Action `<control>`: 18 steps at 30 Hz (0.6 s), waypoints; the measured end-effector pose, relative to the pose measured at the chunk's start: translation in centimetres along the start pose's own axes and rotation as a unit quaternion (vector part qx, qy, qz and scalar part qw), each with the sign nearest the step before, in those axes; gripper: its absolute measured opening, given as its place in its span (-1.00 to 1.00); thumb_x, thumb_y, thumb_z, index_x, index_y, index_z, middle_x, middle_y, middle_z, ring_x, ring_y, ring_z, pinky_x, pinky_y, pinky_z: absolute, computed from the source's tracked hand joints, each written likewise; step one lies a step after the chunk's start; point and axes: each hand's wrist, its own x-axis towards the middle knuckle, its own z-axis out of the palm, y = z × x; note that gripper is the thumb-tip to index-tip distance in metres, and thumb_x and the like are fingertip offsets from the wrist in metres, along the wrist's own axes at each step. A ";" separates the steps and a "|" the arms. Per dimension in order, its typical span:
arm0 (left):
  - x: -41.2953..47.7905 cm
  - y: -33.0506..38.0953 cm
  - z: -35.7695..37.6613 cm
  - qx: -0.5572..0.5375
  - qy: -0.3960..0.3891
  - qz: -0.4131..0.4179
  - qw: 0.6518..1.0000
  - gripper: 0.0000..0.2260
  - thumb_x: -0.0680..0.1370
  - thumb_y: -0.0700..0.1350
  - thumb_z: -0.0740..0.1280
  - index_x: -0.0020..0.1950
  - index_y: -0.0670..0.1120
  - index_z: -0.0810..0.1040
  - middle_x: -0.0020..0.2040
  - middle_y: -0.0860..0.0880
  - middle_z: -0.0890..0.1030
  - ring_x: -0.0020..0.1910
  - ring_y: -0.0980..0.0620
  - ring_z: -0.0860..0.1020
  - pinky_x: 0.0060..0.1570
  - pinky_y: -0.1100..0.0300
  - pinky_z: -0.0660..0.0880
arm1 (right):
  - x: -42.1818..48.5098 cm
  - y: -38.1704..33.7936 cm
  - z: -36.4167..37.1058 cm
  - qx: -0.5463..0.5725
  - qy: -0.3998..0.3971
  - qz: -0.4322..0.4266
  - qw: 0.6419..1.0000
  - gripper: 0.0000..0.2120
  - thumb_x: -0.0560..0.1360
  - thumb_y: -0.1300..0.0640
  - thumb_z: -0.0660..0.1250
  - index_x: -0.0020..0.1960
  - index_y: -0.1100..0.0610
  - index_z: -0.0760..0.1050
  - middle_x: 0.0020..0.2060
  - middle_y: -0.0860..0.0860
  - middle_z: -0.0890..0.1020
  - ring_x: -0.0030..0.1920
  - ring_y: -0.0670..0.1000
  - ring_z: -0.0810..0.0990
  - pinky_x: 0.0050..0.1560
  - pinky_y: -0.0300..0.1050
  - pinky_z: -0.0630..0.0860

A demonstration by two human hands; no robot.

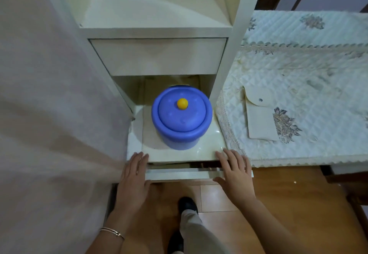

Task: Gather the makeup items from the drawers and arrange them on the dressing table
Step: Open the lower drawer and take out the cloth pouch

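A white drawer point(185, 174) under the cream shelf is pulled out only a crack, and its inside is hidden. My left hand point(135, 176) lies flat on the drawer front's left end. My right hand point(235, 172) rests on its right end, fingers spread over the shelf edge. Neither hand holds anything. A blue round pot point(181, 117) with a yellow knob on its lid stands on the shelf above the drawer. The dressing table point(298, 98) to the right is covered by a quilted cream cloth. No makeup items show.
A shut drawer point(159, 56) sits above the pot's niche, with an open shelf over it. A cream snap pouch point(258, 112) lies on the table cloth. A pale curtain point(49, 114) hangs on the left. My legs and dark shoes stand on the wooden floor point(278, 204).
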 end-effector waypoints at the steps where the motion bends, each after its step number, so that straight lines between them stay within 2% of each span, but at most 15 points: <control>1: 0.3 0.1 -0.1 -0.012 0.002 -0.011 1.000 -0.24 0.15 -0.32 0.56 0.31 -0.17 0.37 0.25 -0.21 0.47 0.27 -0.11 0.28 0.31 -0.01 0.34 | 0.4 0.2 0.2 0.005 0.003 0.000 1.000 -0.17 0.06 -0.02 0.62 0.24 0.05 0.35 0.14 0.08 0.59 0.23 0.08 0.32 0.28 0.10 0.16; 2: 0.6 0.2 -0.1 -0.021 0.001 -0.024 0.999 -0.26 0.16 -0.32 0.56 0.29 -0.14 0.38 0.23 -0.19 0.48 0.24 -0.11 0.30 0.21 -0.07 0.44 | 0.7 0.3 0.3 0.008 0.008 -0.002 1.000 -0.21 0.06 -0.03 0.62 0.21 0.04 0.36 0.12 0.08 0.59 0.21 0.08 0.33 0.27 0.09 0.17; 4: 1.1 0.3 -0.2 -0.027 0.005 -0.038 0.999 -0.35 0.20 -0.30 0.52 0.24 -0.10 0.40 0.18 -0.16 0.46 0.18 -0.11 0.33 0.11 -0.08 0.51 | 1.2 0.6 0.6 0.010 0.024 -0.008 1.000 -0.29 0.08 -0.05 0.61 0.15 0.03 0.40 0.10 0.05 0.52 0.16 0.08 0.36 0.21 0.08 0.22; 7: 1.9 0.7 0.0 -0.014 0.033 -0.054 0.998 -0.54 0.28 -0.17 0.42 0.14 -0.07 0.40 0.10 -0.11 0.43 0.09 -0.10 0.34 0.07 -0.02 0.49 | 2.2 0.6 0.9 0.026 0.046 -0.005 0.999 -0.39 0.12 -0.04 0.59 0.07 -0.01 0.40 0.06 -0.01 0.38 0.07 0.08 0.36 0.11 0.04 0.22; 9: 2.4 1.1 0.3 0.000 0.042 -0.078 0.996 -0.55 0.28 -0.18 0.49 0.09 -0.08 0.39 0.06 -0.15 0.46 0.05 -0.12 0.34 0.04 -0.04 0.48 | 2.8 0.5 1.1 0.032 0.050 0.002 0.998 -0.43 0.15 -0.04 0.58 0.04 -0.03 0.38 0.03 -0.02 0.35 0.03 0.07 0.35 0.07 -0.01 0.21; 12: 2.3 1.6 0.6 0.008 0.037 -0.090 0.995 -0.52 0.28 -0.21 0.52 0.10 -0.10 0.38 0.06 -0.17 0.46 0.05 -0.17 0.37 0.08 -0.04 0.44 | 2.8 0.7 1.2 0.027 0.051 0.001 0.998 -0.46 0.17 -0.04 0.57 0.03 -0.02 0.39 0.01 -0.01 0.35 0.01 0.07 0.34 0.05 -0.02 0.21; 14: 2.2 1.7 0.3 0.011 0.030 -0.089 0.996 -0.54 0.29 -0.22 0.50 0.11 -0.12 0.40 0.08 -0.18 0.46 0.07 -0.19 0.40 0.09 -0.06 0.45 | 2.8 0.5 0.9 0.015 0.033 0.012 0.999 -0.46 0.16 -0.03 0.57 0.04 -0.02 0.40 0.02 0.00 0.38 0.02 0.08 0.35 0.08 0.02 0.31; 16: 2.0 1.9 -0.1 0.010 0.016 -0.086 0.996 -0.55 0.30 -0.25 0.47 0.15 -0.16 0.44 0.12 -0.21 0.47 0.11 -0.21 0.41 0.14 -0.09 0.44 | 2.8 -0.1 0.3 0.011 0.004 0.035 0.999 -0.43 0.15 0.02 0.57 0.06 -0.02 0.39 0.01 0.04 0.48 0.03 0.10 0.40 0.06 0.10 0.44; 18: 1.6 2.0 -0.8 -0.014 -0.006 -0.085 0.996 -0.54 0.34 -0.27 0.42 0.23 -0.19 0.45 0.21 -0.24 0.46 0.22 -0.24 0.40 0.23 -0.09 0.39 | 2.4 -0.6 -0.6 0.023 -0.018 0.043 0.999 -0.43 0.16 0.09 0.55 0.10 -0.02 0.39 0.02 0.07 0.55 0.05 0.11 0.43 0.08 0.13 0.47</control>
